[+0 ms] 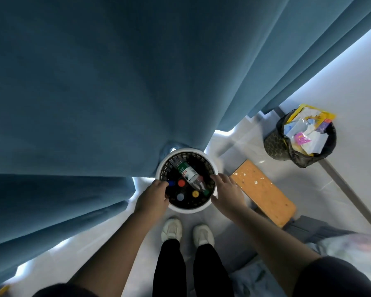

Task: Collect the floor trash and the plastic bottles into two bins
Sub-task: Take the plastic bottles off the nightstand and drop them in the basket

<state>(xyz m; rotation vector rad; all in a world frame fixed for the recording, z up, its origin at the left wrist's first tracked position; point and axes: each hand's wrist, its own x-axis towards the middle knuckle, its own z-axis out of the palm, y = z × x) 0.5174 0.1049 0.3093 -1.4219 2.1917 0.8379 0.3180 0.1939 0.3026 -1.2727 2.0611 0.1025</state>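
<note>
A white mesh bin point(189, 209) stands on the floor in front of my feet, pressed against the blue curtain. Inside it lie several plastic bottles; a clear one with a green and white label point(187, 173) lies slanted on top, and coloured caps show below it. My left hand point(153, 197) grips the bin's left rim, fingers curled over the edge. My right hand point(226, 192) holds the right rim, thumb on the outer wall. A second, dark bin point(274, 144) at the right is full of paper and wrapper trash point(306, 133).
A heavy blue curtain point(116, 93) hangs over the left and upper view, reaching the floor. A paint-spattered wooden stool point(263, 191) stands right of the white bin. Grey furniture and patterned cloth point(341, 243) lie at the lower right. Pale floor point(255, 144) lies between the bins.
</note>
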